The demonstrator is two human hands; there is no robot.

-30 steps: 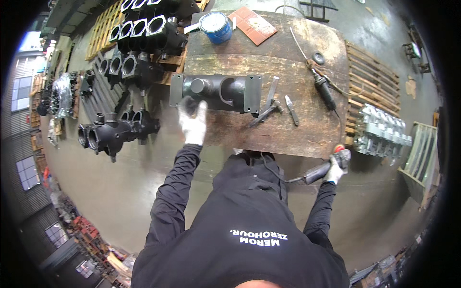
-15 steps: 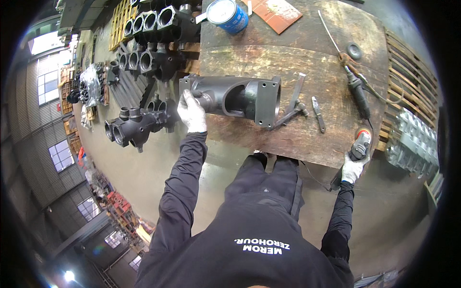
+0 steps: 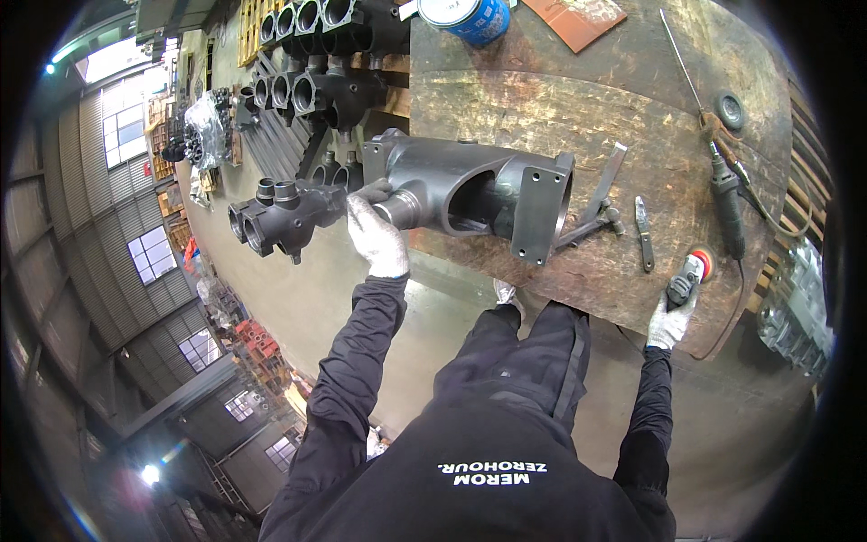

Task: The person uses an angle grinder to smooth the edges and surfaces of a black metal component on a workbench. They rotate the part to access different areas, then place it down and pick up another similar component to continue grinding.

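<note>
A large dark cast-metal pipe housing (image 3: 474, 185) with a square flange lies across the near left part of a worn workbench (image 3: 578, 99). My left hand (image 3: 375, 235), in a white glove, grips a round port at its near left end. My right hand (image 3: 671, 321), also gloved, is closed on a small hand grinder (image 3: 688, 275) with a red disc, held at the bench's near right edge.
On the bench lie a second grinder with hose (image 3: 727, 203), a small flat tool (image 3: 642, 233), a clamp bar (image 3: 601, 194), a blue can (image 3: 465, 16) and a reddish sheet (image 3: 578, 16). More dark castings (image 3: 284, 212) sit on the floor and pallets to the left.
The housing has been turned and tilted so its square flange faces nearer to me. My right hand has lifted the grinder from below the bench edge up to the bench top.
</note>
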